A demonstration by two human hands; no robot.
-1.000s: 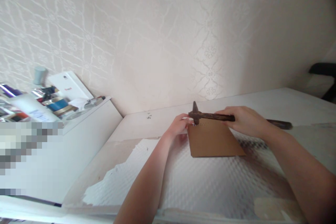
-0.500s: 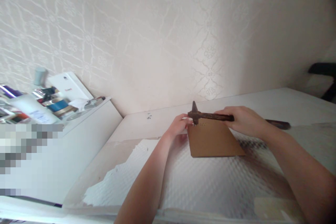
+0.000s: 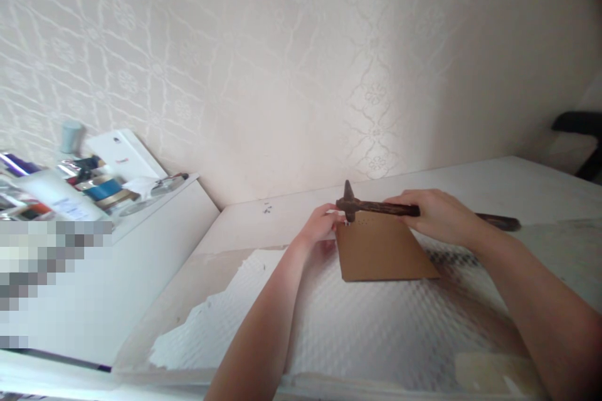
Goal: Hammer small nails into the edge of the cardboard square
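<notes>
My right hand (image 3: 439,216) is wrapped round the dark wooden handle of a hammer (image 3: 385,208). The hammer's head points left, and its lower face sits over the upper left corner of a flat brown board (image 3: 380,250). Beside that corner is my left hand (image 3: 323,223), its fingers closed together close under the hammer head. Tiny pale bits show between those fingertips and the head, too small to name. A row of small dark dots runs along the board's far edge.
White quilted sheeting (image 3: 357,326) covers much of the white table (image 3: 244,225) beneath the board. Several small dark pieces (image 3: 268,207) lie near the wall. At left, a white cabinet (image 3: 155,263) carries bottles, tape and a white box (image 3: 125,153). A black chair part (image 3: 578,124) shows at right.
</notes>
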